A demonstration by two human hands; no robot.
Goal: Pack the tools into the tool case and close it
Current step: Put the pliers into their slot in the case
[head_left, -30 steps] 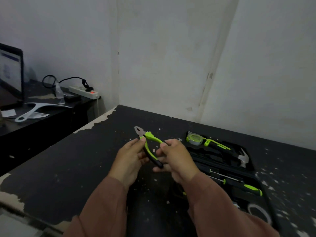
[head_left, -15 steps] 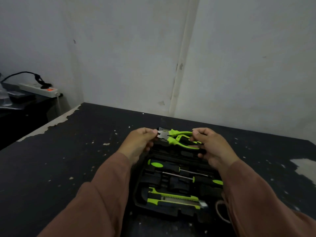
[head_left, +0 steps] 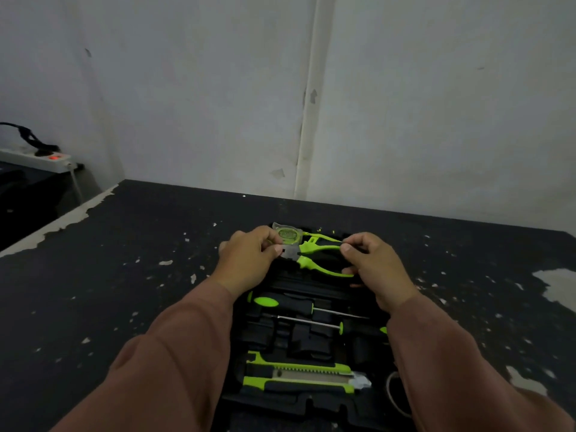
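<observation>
Over the far half of the open tool case (head_left: 311, 406), head view: both hands hold a pair of pliers (head_left: 314, 257) lying crosswise, steel nose to the left, green-and-black handles to the right and parted. The left hand (head_left: 246, 263) pinches the nose between thumb and fingertips; the right hand (head_left: 374, 269) is closed around the handle ends, the upper handle caught between thumb and forefinger. Whether the pliers touch the case tray beneath them cannot be told. Just behind the pliers' nose, at the case's far-left corner, sits a tape measure (head_left: 288, 233) with a green face. In the middle of the case two screwdrivers (head_left: 293, 304) lie parallel to its long side, one with its green-capped handle to the left, the other with its handle to the right and partly hidden by the right sleeve. Along the near side of the case a green utility knife (head_left: 299, 374) rests in its recess, blade end to the right. The case stands on a dark bench (head_left: 124, 275) with chipped paint, near its middle. Beyond the bench's left edge, on a separate lower surface, lies a white power strip (head_left: 37, 157) with a lit red switch.
</observation>
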